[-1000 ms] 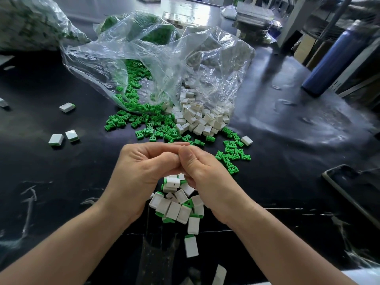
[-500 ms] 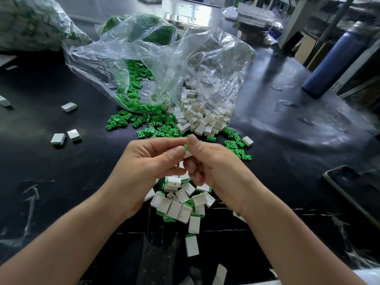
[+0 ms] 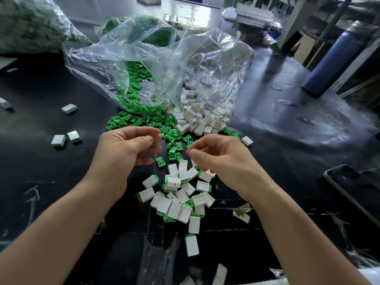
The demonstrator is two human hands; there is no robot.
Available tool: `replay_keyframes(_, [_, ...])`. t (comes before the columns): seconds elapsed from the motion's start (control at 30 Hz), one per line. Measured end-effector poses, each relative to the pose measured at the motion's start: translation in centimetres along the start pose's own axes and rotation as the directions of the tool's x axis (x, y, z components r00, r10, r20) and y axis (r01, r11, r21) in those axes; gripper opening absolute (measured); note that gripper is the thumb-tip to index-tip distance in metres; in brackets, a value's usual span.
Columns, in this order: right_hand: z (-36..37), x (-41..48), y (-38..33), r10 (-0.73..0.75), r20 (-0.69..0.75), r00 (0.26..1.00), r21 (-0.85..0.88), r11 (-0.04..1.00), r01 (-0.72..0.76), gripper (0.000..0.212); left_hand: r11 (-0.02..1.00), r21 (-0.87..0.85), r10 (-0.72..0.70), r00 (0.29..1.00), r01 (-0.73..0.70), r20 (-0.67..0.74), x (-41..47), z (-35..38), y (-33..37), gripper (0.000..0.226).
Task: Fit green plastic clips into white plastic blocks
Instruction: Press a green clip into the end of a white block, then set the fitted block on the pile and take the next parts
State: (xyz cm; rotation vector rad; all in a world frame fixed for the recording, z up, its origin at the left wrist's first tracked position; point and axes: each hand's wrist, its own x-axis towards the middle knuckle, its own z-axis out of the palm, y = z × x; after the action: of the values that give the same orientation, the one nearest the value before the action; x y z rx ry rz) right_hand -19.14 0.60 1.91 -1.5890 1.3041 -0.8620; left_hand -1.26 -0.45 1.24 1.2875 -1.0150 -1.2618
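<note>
The hands part! Left hand (image 3: 125,153) swings wide, fingers loosely curled, empty; right hand (image 3: 224,161) hovers, fingers curled. At the bag (image 3: 164,64) mouth wait white blocks (image 3: 197,120) and green clips (image 3: 139,122). Nearer lies the finished pile (image 3: 178,198), and one clipped block (image 3: 195,163) sits under the right thumb. Pinched or dropped? Can't tell. Next pair, I reckon.

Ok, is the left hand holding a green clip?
No, the left hand hovers with loosely curled fingers and nothing between them.

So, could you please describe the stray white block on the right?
Find the clear plastic bag on the black table. From its mouth spill white blocks, green clips beside them on the right. Past those clips lies one white block, alone.
</note>
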Motion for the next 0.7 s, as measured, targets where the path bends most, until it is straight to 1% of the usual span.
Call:
replay_keyframes(0.1, [0.4,-0.3,0.1,0.030,0.060,0.998,-0.135,0.991,-0.022,0.012,0.999,0.032,0.005,1.000,-0.005,-0.008,0.1,0.0,-0.2,0.025])
replay_keyframes(0.23, [0.6,-0.4,0.0,0.048,0.082,0.995,-0.313,0.950,-0.020,0.019,0.995,0.094,0.029,0.999,-0.028,-0.015,0.1,-0.2,-0.5,0.025])
replay_keyframes(0.33, [0.4,-0.4,-0.2,0.069,0.143,0.987,-0.334,0.942,-0.017,0.021,0.977,0.203,0.069,0.997,-0.064,-0.018,0.2,-0.1,-0.8,0.026])
replay_keyframes(0.4, [0.4,-0.4,-0.1,0.081,0.164,0.983,-0.304,0.952,-0.028,0.018,0.928,0.358,0.114,0.993,-0.102,-0.013,0.2,0.0,-1.0,0.021])
replay_keyframes(0.47, [0.4,-0.3,0.0,0.074,0.118,0.990,-0.262,0.964,-0.041,0.014,0.822,0.551,0.170,0.985,-0.145,0.007,0.0,-0.1,-1.1,0.014])
replay_keyframes(0.53, [0.2,0.0,0.3,0.052,0.030,0.998,-0.250,0.967,-0.043,0.016,0.716,0.678,0.205,0.978,-0.170,0.028,-0.1,-0.1,-1.2,0.019])
replay_keyframes(0.57, [0.1,0.2,0.4,0.036,-0.020,0.999,-0.272,0.961,-0.040,0.017,0.670,0.720,0.210,0.977,-0.178,0.047,-0.1,0.0,-1.2,0.021])
replay_keyframes(0.63, [-0.2,0.5,0.7,-0.006,-0.128,0.992,-0.363,0.931,-0.041,0.012,0.587,0.786,0.201,0.975,-0.193,0.090,-0.2,0.2,-1.3,0.024])
replay_keyframes(0.7, [-0.6,1.0,1.1,-0.046,-0.239,0.970,-0.447,0.892,-0.068,0.008,0.522,0.827,0.192,0.974,-0.209,0.125,-0.2,0.4,-1.4,0.024])
